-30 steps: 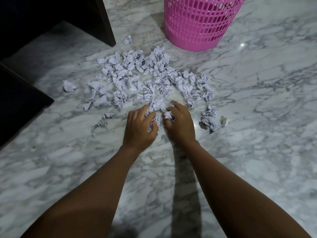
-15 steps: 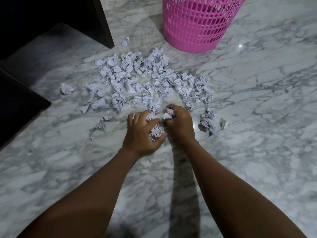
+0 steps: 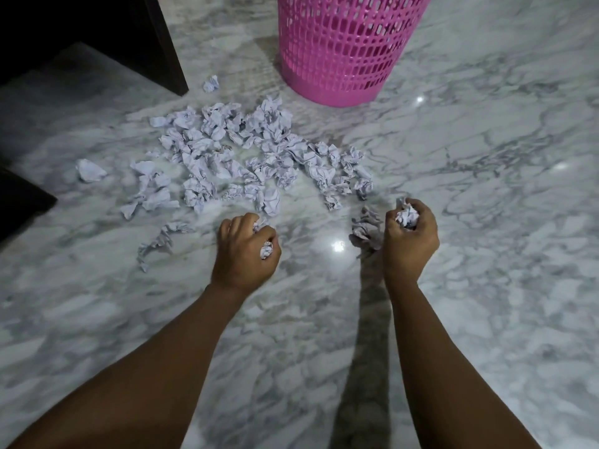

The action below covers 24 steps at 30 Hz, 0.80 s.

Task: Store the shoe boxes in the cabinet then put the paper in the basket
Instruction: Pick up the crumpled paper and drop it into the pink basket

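Several crumpled white paper balls (image 3: 246, 153) lie scattered on the marble floor in front of a pink plastic basket (image 3: 343, 47) standing at the top centre. My left hand (image 3: 246, 251) is a fist closed on crumpled paper, just short of the pile. My right hand (image 3: 410, 234) is raised to the right, also clenched on a wad of paper that sticks out above the thumb. A shaded paper clump (image 3: 366, 228) lies on the floor right beside my right hand. No shoe boxes are in view.
Dark wooden furniture (image 3: 162, 43) stands at the top left, with another dark edge (image 3: 22, 205) at the left. Stray paper balls lie at the far left (image 3: 89, 170) and near the furniture leg (image 3: 211, 83). Marble floor (image 3: 486, 189) extends to the right.
Both hands closed on paper at the near edge of the pile and drew apart. My right hand moved right and lifted; my left hand pulled slightly back.
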Tool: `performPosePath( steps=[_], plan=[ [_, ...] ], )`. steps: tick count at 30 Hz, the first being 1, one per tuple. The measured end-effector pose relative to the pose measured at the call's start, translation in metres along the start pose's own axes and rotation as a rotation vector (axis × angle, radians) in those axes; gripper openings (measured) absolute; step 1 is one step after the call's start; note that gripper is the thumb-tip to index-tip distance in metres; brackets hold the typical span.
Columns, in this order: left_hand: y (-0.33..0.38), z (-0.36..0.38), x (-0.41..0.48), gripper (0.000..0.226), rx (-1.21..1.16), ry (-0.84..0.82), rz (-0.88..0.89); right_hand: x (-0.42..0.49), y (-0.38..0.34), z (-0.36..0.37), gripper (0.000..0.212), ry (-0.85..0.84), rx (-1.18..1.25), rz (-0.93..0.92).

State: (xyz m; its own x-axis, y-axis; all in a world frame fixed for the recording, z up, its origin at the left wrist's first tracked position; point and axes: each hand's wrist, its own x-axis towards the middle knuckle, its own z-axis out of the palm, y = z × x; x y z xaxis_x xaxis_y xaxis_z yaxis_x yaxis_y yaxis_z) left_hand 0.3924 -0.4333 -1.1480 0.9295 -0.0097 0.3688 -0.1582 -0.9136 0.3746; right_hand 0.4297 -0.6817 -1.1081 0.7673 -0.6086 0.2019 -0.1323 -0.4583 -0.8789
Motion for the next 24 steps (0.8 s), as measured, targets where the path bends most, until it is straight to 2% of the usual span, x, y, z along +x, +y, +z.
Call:
performPosePath(
  steps=[3, 5, 10, 12, 16, 18, 21, 24],
  plan=[
    [0.000, 0.000, -0.001, 0.008, 0.008, 0.009, -0.003, -0.002, 0.015, 0.004, 0.033, -0.167, -0.088, 0.008],
    [0.001, 0.000, -0.001, 0.007, 0.012, 0.018, 0.000, -0.007, 0.022, 0.007, 0.034, -0.258, -0.156, -0.088],
    [0.001, 0.001, -0.001, 0.006, 0.024, 0.023, 0.004, -0.015, 0.027, 0.018, 0.044, -0.274, -0.321, -0.320],
    [0.001, 0.001, -0.001, 0.005, 0.026, 0.026, 0.008, -0.017, 0.025, 0.021, 0.056, -0.261, -0.394, -0.369],
    [0.001, 0.001, 0.000, 0.005, 0.030, 0.028, 0.010, -0.019, 0.012, 0.023, 0.097, -0.438, -0.452, -0.363],
    [0.002, 0.001, 0.000, 0.006, 0.037, 0.029, 0.010, -0.017, 0.008, 0.028, 0.104, -0.522, -0.522, -0.443],
    [0.002, 0.001, 0.000, 0.007, 0.041, 0.030, 0.009, -0.015, 0.007, 0.042, 0.098, -0.640, -0.567, -0.523],
    [0.003, -0.001, 0.001, 0.007, 0.044, 0.029, 0.012, -0.014, 0.008, 0.058, 0.071, -0.598, -0.463, -0.635]
  ],
)
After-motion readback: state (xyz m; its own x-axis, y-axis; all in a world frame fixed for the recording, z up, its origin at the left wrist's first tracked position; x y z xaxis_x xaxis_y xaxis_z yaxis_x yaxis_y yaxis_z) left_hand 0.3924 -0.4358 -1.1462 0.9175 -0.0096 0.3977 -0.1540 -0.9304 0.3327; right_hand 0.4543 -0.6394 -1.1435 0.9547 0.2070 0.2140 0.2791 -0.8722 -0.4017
